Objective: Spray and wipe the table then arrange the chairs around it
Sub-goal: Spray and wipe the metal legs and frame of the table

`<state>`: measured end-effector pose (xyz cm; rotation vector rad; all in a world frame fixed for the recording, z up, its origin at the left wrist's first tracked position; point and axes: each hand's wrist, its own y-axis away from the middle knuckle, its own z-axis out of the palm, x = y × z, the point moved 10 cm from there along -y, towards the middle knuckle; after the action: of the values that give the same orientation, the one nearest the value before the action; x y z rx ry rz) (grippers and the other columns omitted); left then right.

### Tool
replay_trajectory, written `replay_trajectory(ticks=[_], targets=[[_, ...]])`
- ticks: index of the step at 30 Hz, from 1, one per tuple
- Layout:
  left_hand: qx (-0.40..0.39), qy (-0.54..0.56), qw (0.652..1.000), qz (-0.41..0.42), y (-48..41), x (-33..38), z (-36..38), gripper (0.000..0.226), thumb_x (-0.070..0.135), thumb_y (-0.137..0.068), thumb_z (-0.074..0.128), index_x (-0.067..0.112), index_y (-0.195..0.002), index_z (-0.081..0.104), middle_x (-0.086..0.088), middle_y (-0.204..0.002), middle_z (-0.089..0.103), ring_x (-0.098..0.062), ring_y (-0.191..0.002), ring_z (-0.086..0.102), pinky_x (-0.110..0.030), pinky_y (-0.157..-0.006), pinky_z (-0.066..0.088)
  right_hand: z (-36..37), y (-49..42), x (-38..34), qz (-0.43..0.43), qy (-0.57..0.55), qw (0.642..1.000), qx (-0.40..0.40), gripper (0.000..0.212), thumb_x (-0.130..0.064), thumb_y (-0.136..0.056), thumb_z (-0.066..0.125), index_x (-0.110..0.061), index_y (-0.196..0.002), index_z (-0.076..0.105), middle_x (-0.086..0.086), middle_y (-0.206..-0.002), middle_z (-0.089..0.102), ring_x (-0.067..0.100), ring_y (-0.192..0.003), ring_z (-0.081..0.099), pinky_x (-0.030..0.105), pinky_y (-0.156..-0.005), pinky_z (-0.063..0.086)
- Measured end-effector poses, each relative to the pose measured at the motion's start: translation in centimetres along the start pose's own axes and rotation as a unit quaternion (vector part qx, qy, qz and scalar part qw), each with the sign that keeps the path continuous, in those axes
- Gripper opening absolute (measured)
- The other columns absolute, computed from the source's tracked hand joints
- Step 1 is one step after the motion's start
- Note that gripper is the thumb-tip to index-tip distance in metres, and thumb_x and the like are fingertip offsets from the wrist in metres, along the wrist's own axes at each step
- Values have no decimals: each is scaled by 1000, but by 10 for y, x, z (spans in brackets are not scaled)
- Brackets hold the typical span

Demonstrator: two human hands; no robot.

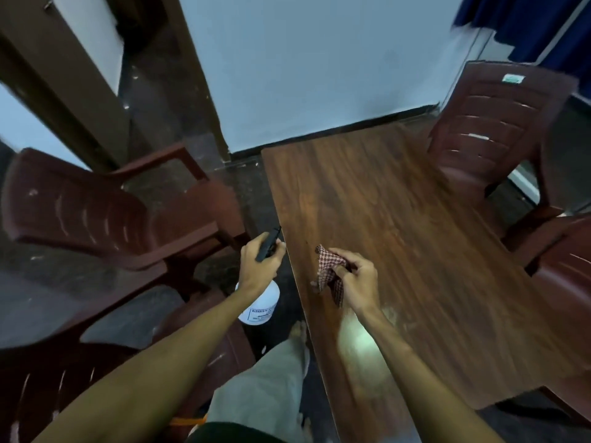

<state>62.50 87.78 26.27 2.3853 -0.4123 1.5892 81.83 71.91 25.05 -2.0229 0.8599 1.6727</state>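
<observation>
Two bare forearms reach out from the bottom of the view. Under them a leg in pale trousers stands just beside the left edge of the table, with a bare foot on the dark floor.

The left hand is just left of the table's left edge, not over the top. Its fingers are curled round the black trigger head of the spray bottle, and the white body of the bottle hangs below the hand, above the floor.

The right hand is over the table top, near the same left edge. Its thumb and fingers pinch a red-and-white checked cloth, which is bunched and hangs down from the hand. I cannot tell whether the cloth touches the wood.

The table is long and of brown wood, and its far end is close to a pale wall.

Four dark red plastic chairs are around it. The left chair stands to the left of the table, and the near-left chair is on the same side, partly hidden by the left forearm. The far-right chair is at the table's far right corner, and the right chair is at its right side, only partly in view
</observation>
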Motion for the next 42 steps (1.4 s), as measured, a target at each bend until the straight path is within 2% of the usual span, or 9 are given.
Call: replay_trajectory(ticks=[6, 12, 17, 21, 25, 27, 30, 32, 42], targets=[[-17, -1, 1000, 25, -109, -19, 10, 13, 10, -98, 70, 4, -86, 68, -26, -75, 69, -20, -43, 55, -26, -38, 46, 36, -98, -11, -19, 30, 999, 31, 42, 7, -86, 64, -24, -111, 77, -7, -111, 70, 4, -107, 62, 8, -87, 47], [-33, 21, 999, 11, -265, -48, 14, 14, 9, -98, 71, 5, -85, 67, -27, -75, 68, -18, -40, 52, -28, -39, 44, 93, -243, -8, 4, 43, 998, 52, 41, 6, -87, 64, -25, -112, 76, -11, -109, 70, 2, -104, 64, 15, -88, 50], [-40, -3, 999, 37, -374, -45, 2, 15, 17, -97, 71, 9, -85, 66, -20, -70, 66, -38, -49, 57, -45, -46, 49, 128, -340, -29, 19, 35, 996, 75, 38, 5, -87, 66, -20, -113, 76, -9, -112, 71, 0, -107, 63, 14, -92, 49], [-55, 1, 998, 37, -433, -29, 5, 13, 15, -97, 71, 11, -85, 68, -17, -67, 66, -28, -46, 56, -41, -46, 49, 137, -391, -51, 19, 20, 996, 81, 39, 8, -85, 65, -19, -111, 76, -6, -114, 71, 2, -108, 64, 10, -88, 48], [-58, -14, 997, 39, -479, -14, 14, 12, 11, -97, 72, 7, -86, 68, -21, -70, 68, -35, -48, 61, -34, -42, 50, 139, -436, -59, 15, 32, 996, 88, 41, 8, -84, 65, -20, -111, 76, -6, -112, 71, 5, -109, 64, 6, -85, 45], [-60, -28, 997, 46, -499, -7, 21, 12, 13, -97, 72, 8, -86, 69, -20, -70, 68, -37, -50, 62, -40, -42, 52, 136, -458, -62, 14, 31, 995, 96, 43, 9, -83, 65, -22, -111, 76, -7, -110, 71, 4, -106, 64, 11, -87, 47], [-64, -29, 994, 80, -528, 8, 32, 15, 20, -96, 70, 10, -86, 70, -15, -69, 68, -35, -54, 62, -53, -52, 55, 131, -489, -67, -3, 21, 995, 99, 45, 8, -82, 64, -26, -110, 77, -11, -107, 71, 4, -104, 65, 31, -93, 54], [-76, -51, 992, 83, -547, 17, 42, 14, 15, -98, 70, 8, -86, 70, -17, -71, 68, -35, -57, 64, -55, -57, 56, 126, -509, -66, 0, 23, 994, 103, 43, 6, -84, 65, -26, -111, 77, -10, -108, 71, 5, -104, 64, 36, -95, 54], [-152, -45, 985, 70, -660, 56, 109, 7, 10, -98, 71, 4, -96, 70, -26, -81, 71, -34, -51, 62, -31, -41, 50, 109, -592, -59, 40, -3, 982, 184, 42, 6, -85, 65, -26, -110, 77, -8, -104, 69, 6, -100, 64, 34, -93, 54]])
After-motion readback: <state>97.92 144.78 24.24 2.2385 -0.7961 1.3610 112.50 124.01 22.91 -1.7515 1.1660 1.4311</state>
